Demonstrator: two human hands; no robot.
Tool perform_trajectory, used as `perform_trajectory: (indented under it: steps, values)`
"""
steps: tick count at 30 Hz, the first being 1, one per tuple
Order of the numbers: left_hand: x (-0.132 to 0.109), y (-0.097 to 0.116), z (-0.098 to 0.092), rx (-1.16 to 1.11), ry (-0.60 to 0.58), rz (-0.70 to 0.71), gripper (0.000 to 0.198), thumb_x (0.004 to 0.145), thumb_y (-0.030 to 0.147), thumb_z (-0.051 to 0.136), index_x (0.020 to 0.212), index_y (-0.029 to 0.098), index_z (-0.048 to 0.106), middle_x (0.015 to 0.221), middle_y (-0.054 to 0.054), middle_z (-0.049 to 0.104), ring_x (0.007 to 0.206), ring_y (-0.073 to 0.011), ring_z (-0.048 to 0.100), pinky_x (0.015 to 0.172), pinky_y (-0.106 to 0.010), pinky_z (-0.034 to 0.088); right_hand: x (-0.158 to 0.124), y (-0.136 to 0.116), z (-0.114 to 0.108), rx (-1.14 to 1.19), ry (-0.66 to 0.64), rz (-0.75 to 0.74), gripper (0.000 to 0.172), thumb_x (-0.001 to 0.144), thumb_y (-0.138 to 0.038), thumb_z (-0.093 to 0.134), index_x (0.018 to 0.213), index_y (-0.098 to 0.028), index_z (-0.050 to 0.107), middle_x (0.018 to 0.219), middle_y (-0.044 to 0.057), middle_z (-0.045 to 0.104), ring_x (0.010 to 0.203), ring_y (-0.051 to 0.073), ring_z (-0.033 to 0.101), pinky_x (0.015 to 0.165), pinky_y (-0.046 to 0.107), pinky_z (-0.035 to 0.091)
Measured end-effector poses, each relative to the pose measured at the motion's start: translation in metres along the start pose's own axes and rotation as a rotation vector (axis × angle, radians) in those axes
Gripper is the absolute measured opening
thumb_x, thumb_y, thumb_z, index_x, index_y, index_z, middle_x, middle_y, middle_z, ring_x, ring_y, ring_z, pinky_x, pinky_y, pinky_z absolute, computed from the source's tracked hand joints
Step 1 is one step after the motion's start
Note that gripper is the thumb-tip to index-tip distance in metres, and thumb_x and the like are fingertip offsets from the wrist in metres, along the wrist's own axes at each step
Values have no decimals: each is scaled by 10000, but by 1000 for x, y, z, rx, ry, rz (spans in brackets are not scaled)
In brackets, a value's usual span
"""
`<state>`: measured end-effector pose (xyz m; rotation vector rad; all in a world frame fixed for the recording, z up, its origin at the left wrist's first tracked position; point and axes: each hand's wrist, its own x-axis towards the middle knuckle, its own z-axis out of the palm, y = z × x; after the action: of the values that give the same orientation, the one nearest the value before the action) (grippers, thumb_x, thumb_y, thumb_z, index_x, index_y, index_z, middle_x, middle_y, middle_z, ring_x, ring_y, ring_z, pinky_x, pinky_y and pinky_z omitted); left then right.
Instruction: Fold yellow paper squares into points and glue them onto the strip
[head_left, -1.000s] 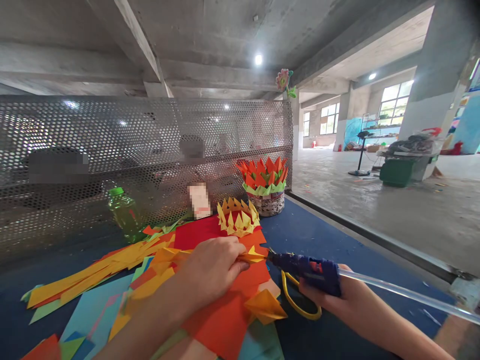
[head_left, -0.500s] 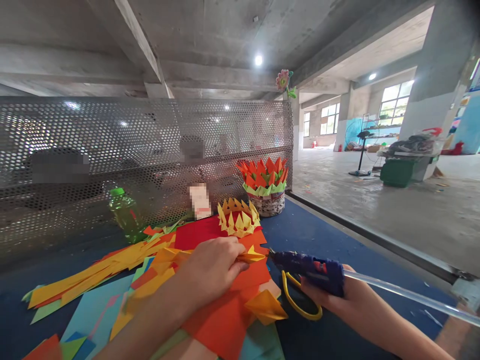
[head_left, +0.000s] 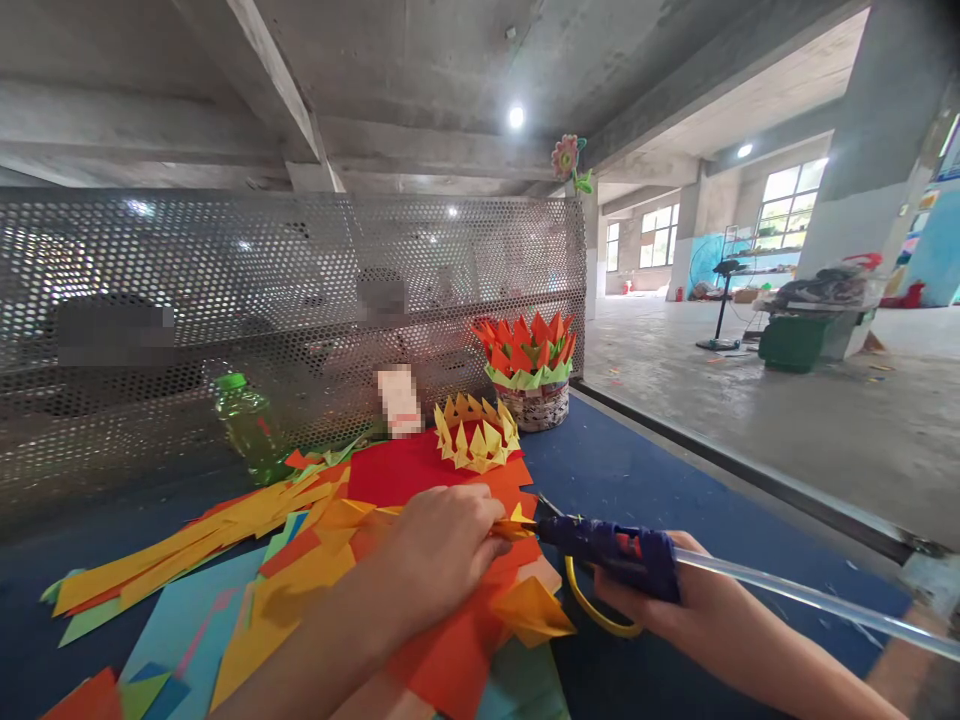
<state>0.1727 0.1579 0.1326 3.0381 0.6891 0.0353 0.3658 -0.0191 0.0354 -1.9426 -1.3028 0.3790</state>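
My left hand (head_left: pixel 439 555) pinches a small folded yellow paper piece (head_left: pixel 514 528) above the red and orange sheets (head_left: pixel 450 650). My right hand (head_left: pixel 675 600) grips a dark blue glue gun (head_left: pixel 611 548) with a clear glue stick (head_left: pixel 810 600) out the back. Its nozzle points left and almost touches the folded piece. A ring of yellow folded points (head_left: pixel 475 433) lies just beyond on a red sheet (head_left: pixel 390 470). Yellow-handled scissors (head_left: pixel 592 615) lie under the gun.
The table has a dark blue mat (head_left: pixel 637 480). Strips of yellow, orange and blue paper (head_left: pixel 172 550) spread to the left. A green bottle (head_left: pixel 247 425) and an orange-and-green paper flower basket (head_left: pixel 531 370) stand by the perforated metal screen (head_left: pixel 300 300). Concrete floor lies beyond the right edge.
The glue gun has moved left and its nozzle has come up to the folded piece. My left hand has shifted slightly toward me with the piece.
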Motion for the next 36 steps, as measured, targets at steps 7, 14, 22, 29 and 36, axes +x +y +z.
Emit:
perform_trajectory:
  steps: [7, 14, 22, 29, 36]
  values:
    - [-1, 3, -1, 0, -19, 4, 171, 959, 304, 585, 834, 211, 653, 893, -30, 703, 869, -231, 669, 672, -318, 346, -1, 3, 1, 8, -1, 4, 458, 815, -621, 618, 982, -238, 805, 1028, 84, 735, 924, 264, 703, 826, 324, 606]
    - [-1, -1, 0, 6, -15, -9, 171, 971, 326, 577, 879, 215, 669, 927, -32, 703, 903, -235, 666, 703, -324, 369, 2, -3, 1, -32, 81, 69, 540, 736, -678, 585, 924, -227, 815, 944, 105, 717, 854, 272, 680, 841, 393, 599]
    - [0, 1, -3, 14, -18, -17, 168, 972, 316, 580, 871, 217, 670, 923, -29, 705, 889, -240, 672, 683, -322, 356, -1, -1, 0, -19, 70, 46, 514, 753, -648, 584, 944, -231, 815, 980, 104, 723, 891, 279, 689, 841, 392, 601]
    - [-1, 4, 0, 6, -18, 9, 176, 964, 304, 582, 831, 214, 654, 887, -23, 706, 855, -230, 669, 659, -319, 334, 1, 5, 2, -19, 23, 6, 517, 806, -672, 611, 983, -223, 799, 1028, 88, 730, 932, 261, 701, 848, 326, 599]
    - [-1, -5, -3, -1, -3, -5, 177, 966, 308, 566, 861, 213, 672, 922, -31, 703, 879, -226, 664, 683, -322, 356, 0, -5, -2, -19, 77, 33, 509, 751, -659, 593, 914, -235, 823, 936, 89, 725, 853, 258, 685, 827, 365, 596]
